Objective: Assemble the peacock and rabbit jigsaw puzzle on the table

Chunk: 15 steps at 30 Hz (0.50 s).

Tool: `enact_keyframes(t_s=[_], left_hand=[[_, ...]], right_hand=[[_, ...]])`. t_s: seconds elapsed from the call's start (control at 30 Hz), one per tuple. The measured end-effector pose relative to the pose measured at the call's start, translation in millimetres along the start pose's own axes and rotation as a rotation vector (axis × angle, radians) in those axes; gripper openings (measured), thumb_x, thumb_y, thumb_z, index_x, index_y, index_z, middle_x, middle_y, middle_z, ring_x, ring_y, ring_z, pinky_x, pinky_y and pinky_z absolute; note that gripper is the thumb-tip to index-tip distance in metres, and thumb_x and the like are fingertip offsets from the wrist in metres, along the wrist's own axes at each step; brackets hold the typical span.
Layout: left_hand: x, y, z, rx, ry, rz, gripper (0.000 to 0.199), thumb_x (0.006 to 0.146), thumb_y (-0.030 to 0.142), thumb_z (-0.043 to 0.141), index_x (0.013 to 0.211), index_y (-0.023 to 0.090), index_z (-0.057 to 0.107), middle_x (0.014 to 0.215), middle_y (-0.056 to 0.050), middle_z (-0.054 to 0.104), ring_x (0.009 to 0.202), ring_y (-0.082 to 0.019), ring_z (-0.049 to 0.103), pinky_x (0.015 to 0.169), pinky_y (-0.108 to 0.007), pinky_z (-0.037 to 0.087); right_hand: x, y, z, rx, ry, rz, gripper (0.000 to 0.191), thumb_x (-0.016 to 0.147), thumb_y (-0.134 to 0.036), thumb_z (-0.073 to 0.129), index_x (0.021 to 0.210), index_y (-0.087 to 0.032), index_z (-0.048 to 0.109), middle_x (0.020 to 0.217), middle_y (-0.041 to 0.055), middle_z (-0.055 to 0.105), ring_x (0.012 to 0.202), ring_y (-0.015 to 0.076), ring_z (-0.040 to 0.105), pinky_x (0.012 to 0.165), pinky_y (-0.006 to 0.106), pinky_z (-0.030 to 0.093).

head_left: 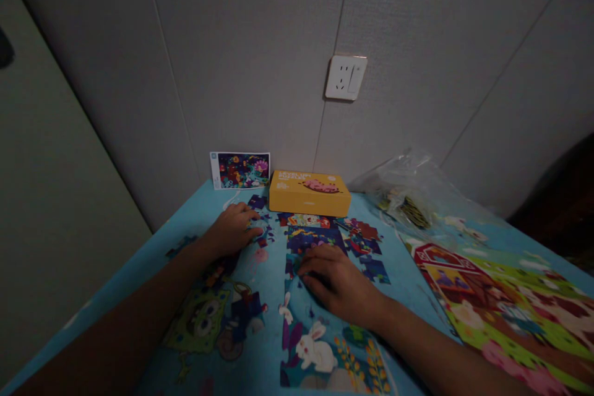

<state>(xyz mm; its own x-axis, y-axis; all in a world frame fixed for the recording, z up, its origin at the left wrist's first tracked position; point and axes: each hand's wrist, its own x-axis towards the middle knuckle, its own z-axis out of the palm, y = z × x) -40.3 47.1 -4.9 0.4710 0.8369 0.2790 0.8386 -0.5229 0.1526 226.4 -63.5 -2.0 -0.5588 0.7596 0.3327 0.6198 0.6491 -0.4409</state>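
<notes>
Blue cloth point(408, 309) with cartoon figures covers the desk point(188, 213), whose far edge meets the wall point(260, 74). The puzzle point(313, 317), partly joined, lies flat at mid-desk, its long axis running from the near side toward the far edge. The right hand point(341, 281) rests palm down on its far half, fingers bent and thumb parted from them; whether a piece is under the fingertips cannot be told. The left hand point(233, 230), open and palm down, lies apart from the puzzle, to the left of its far end, just beside loose pieces point(266, 232). The puzzle thus lies under the right hand, the nearer of the 2, and to the right of the left. Further pieces point(366, 241) lie beyond the right hand, toward the right edge. At the far edge, from the left corner: the card point(241, 171), upright against the wall; the yellow box point(309, 193); the clear bag point(417, 198). Along the right edge: a farm picture point(510, 322).
</notes>
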Motion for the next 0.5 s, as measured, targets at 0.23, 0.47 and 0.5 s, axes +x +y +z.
enact_keyframes(t_s=[0.23,0.47,0.5], left_hand=[[0.6,-6.0,6.4,-0.026,0.024,0.051,0.030,0.083,0.035,0.064,0.105,0.015,0.070,0.104,-0.012,0.064,0.101,-0.026,0.060,0.094,-0.039,0.045],[0.9,-5.6,5.8,-0.033,0.012,0.046,0.030,0.084,0.036,0.062,0.106,0.017,0.070,0.105,-0.011,0.063,0.100,-0.025,0.059,0.094,-0.038,0.046],[0.9,-5.3,5.3,-0.030,0.008,0.047,0.031,0.084,0.036,0.062,0.107,0.017,0.069,0.106,-0.011,0.063,0.101,-0.025,0.059,0.094,-0.038,0.046]], right_hand=[[0.4,-1.2,-0.7,0.010,-0.011,-0.014,0.018,0.087,-0.014,0.055,0.096,-0.019,0.069,0.103,0.0063,0.065,0.101,0.0209,0.058,0.093,0.039,0.044],[0.2,0.4,-1.7,-0.002,-0.036,-0.025,0.019,0.085,-0.012,0.056,0.098,-0.019,0.069,0.102,0.0061,0.063,0.101,0.0204,0.057,0.093,0.038,0.044],[-0.1,-0.2,-1.5,-0.007,-0.038,-0.023,0.019,0.085,-0.012,0.056,0.098,-0.019,0.069,0.102,0.0061,0.063,0.101,0.0204,0.057,0.093,0.038,0.044]])
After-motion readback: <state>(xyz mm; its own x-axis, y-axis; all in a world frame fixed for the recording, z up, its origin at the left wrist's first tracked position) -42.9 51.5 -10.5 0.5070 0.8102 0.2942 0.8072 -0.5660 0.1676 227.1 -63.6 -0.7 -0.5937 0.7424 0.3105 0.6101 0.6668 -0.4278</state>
